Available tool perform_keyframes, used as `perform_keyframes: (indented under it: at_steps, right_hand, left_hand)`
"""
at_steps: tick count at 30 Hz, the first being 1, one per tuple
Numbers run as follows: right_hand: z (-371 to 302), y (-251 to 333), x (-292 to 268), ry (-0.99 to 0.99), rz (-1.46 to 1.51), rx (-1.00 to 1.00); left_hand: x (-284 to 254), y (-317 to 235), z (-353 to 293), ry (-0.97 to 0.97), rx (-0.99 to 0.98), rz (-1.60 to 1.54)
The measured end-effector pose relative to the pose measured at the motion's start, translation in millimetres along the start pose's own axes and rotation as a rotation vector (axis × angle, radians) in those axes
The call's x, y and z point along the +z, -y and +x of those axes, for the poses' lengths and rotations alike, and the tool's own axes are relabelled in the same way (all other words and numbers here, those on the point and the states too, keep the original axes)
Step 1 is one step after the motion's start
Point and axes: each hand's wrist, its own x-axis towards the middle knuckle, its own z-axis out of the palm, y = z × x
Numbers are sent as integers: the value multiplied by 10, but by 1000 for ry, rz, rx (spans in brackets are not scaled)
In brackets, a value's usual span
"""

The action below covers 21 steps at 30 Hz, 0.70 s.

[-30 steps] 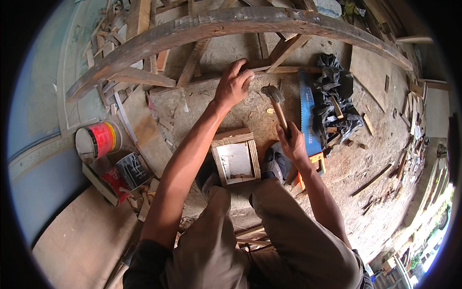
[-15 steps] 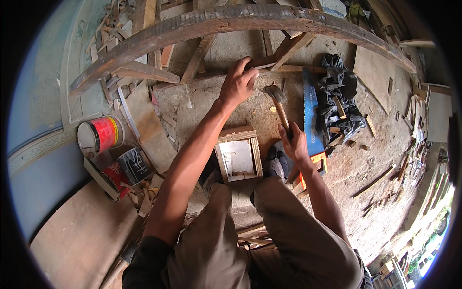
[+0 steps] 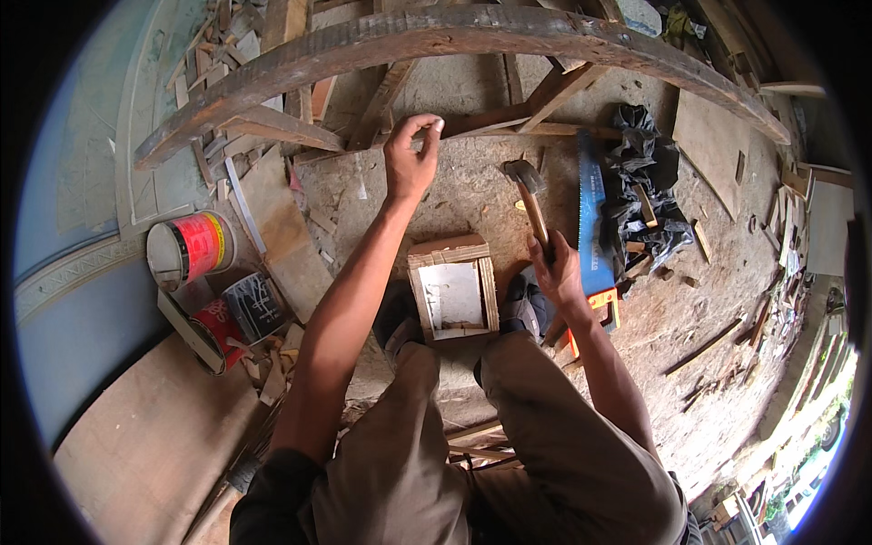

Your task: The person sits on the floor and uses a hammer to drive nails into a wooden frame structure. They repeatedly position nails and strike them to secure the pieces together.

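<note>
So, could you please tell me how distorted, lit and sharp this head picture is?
Head view: strong fisheye, so the straight wooden beam bows into an arch and a black rim frames it; soft even daylight, no hard shadows or glare; the hammer and left hand look sharp, unblurred.

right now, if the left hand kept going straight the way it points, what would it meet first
Probably the thin wooden strip at the left hand's fingertips, which pinch something too small to identify; depth here is hard to judge.

Soft, even daylight w/ faint shadows, sharp centre, strong fisheye bend and black vignette at edges.
</note>
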Motion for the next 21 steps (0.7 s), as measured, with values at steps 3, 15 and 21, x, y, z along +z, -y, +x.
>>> perform_keyframes:
  at_steps: [3, 15, 21]
  right_hand:
    - [26, 22, 19, -1, 20, 3]
    - [95, 184, -1, 21, -23, 17]
    - [88, 162, 20, 23, -36, 1]
  left_hand:
    - [1, 15, 36, 36, -133, -26]
    - [-109, 219, -16, 322, 316, 286]
    - [-93, 336, 38, 426, 266, 316]
